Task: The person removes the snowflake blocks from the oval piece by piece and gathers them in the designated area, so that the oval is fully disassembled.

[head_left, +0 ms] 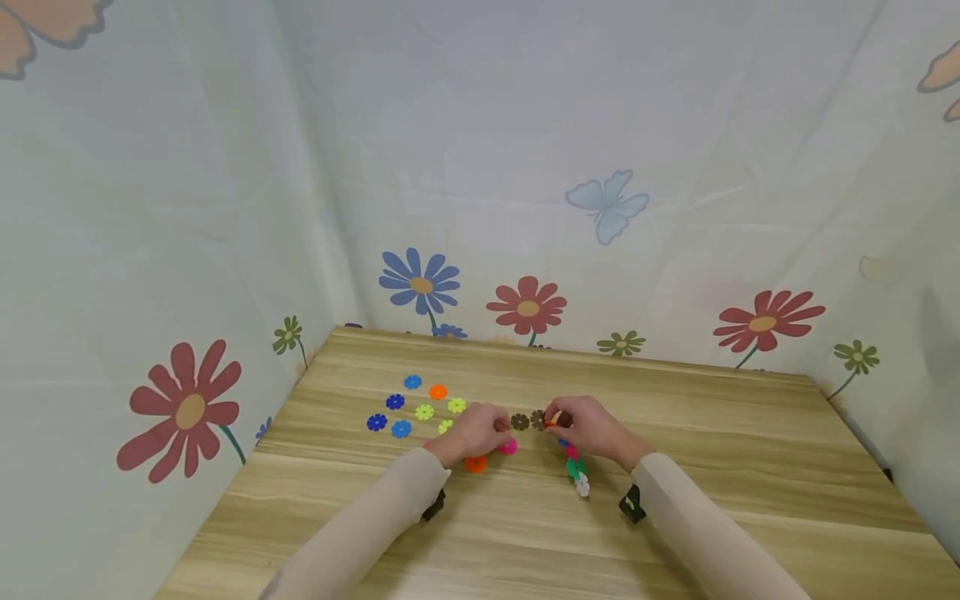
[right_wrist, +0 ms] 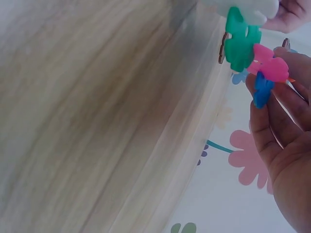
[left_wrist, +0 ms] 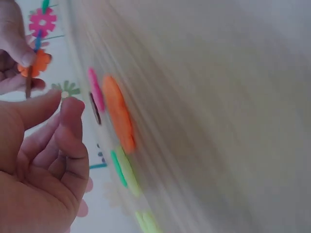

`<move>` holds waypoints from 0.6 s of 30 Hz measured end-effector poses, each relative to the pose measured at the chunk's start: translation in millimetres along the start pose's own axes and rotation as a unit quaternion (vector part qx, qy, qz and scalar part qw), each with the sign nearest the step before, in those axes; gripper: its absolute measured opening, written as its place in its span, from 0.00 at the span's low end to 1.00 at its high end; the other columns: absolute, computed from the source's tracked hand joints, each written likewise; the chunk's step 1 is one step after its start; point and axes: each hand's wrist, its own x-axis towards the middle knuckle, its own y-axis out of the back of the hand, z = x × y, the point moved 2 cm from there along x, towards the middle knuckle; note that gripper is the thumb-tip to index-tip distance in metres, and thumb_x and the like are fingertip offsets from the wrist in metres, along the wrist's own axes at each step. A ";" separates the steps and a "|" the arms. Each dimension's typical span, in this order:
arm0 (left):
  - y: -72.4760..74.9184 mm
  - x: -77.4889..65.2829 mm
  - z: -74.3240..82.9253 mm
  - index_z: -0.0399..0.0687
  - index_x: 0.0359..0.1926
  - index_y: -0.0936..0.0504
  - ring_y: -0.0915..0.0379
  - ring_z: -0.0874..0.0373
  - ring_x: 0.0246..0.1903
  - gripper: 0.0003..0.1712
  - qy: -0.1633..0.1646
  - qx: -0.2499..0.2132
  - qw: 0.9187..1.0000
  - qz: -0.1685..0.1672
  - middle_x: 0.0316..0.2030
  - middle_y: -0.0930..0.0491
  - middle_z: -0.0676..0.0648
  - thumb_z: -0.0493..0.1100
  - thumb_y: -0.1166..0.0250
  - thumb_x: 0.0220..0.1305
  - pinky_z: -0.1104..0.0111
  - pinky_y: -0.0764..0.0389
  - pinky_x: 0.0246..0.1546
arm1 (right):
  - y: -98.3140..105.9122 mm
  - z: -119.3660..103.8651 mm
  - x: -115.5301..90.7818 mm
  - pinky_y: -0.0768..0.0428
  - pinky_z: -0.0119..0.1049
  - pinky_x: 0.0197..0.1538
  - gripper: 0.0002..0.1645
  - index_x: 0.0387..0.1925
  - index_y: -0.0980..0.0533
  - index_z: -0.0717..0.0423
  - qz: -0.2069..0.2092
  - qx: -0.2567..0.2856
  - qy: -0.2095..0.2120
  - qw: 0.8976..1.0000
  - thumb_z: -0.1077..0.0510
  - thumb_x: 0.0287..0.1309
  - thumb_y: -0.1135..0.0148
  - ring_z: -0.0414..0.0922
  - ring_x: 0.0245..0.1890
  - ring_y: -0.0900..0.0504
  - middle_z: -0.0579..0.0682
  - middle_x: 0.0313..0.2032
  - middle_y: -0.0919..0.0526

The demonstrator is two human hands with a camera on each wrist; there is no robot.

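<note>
My right hand (head_left: 588, 425) pinches a chain of joined plastic flower discs above the table. The chain runs through an orange disc (left_wrist: 41, 63) with a brown disc (left_wrist: 28, 81) at its end by the fingers, a blue disc (right_wrist: 263, 91), a pink disc (right_wrist: 269, 65), a green disc (right_wrist: 242, 43) and a white disc (head_left: 582, 485). My left hand (head_left: 480, 432) is beside the chain, fingers loosely bent, thumb near the index fingertip and nothing visible between them. Close by its fingers, a loose pink disc (head_left: 509, 446) and a brown disc (head_left: 520, 422) lie on the table.
Loose discs in several colours lie left of the hands, among them a dark blue disc (head_left: 377, 422), a yellow-green disc (head_left: 424, 412) and an orange disc (head_left: 476, 464). The wooden table (head_left: 712, 425) meets a flower-printed cloth (head_left: 480, 167) behind.
</note>
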 end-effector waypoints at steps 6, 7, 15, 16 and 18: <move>-4.5 0.1 6.6 0.39 0.40 0.16 0.22 0.58 0.31 0.09 0.031 -0.180 0.983 0.004 0.32 0.17 0.49 0.40 0.38 0.65 0.68 0.21 0.32 | -0.7 -1.2 1.9 0.22 0.30 0.34 0.05 0.34 0.22 0.50 -0.008 0.012 0.006 1.000 0.59 0.55 0.33 0.36 0.30 0.19 0.43 0.33 0.18; -5.8 0.3 7.3 0.38 0.41 0.17 0.21 0.56 0.31 0.10 0.037 -0.210 0.977 0.001 0.32 0.17 0.48 0.40 0.39 0.65 0.68 0.21 0.32 | -1.0 -1.4 2.1 0.22 0.30 0.34 0.05 0.34 0.22 0.51 -0.008 0.014 0.008 1.000 0.59 0.55 0.33 0.36 0.29 0.19 0.43 0.33 0.18; -10.2 1.9 13.5 0.37 0.38 0.17 0.21 0.55 0.27 0.08 0.061 -0.308 0.949 -0.010 0.33 0.17 0.40 0.38 0.40 0.66 0.67 0.20 0.29 | -4.2 -2.3 1.8 0.22 0.30 0.34 0.05 0.32 0.23 0.50 -0.012 0.016 0.014 1.000 0.60 0.55 0.33 0.34 0.29 0.21 0.40 0.30 0.19; -9.8 2.1 14.5 0.37 0.38 0.17 0.21 0.56 0.27 0.08 0.065 -0.309 0.949 -0.011 0.33 0.17 0.40 0.38 0.40 0.66 0.68 0.21 0.29 | -4.2 -2.9 1.5 0.22 0.30 0.35 0.06 0.32 0.23 0.50 -0.011 0.017 0.013 1.000 0.60 0.55 0.33 0.34 0.29 0.21 0.40 0.30 0.19; -9.2 2.1 16.1 0.37 0.37 0.17 0.22 0.58 0.26 0.08 0.070 -0.312 0.947 -0.011 0.33 0.17 0.39 0.38 0.40 0.66 0.69 0.21 0.29 | -4.5 -2.7 1.3 0.22 0.30 0.35 0.05 0.32 0.23 0.49 -0.012 0.016 0.015 1.000 0.60 0.56 0.33 0.33 0.29 0.21 0.39 0.30 0.19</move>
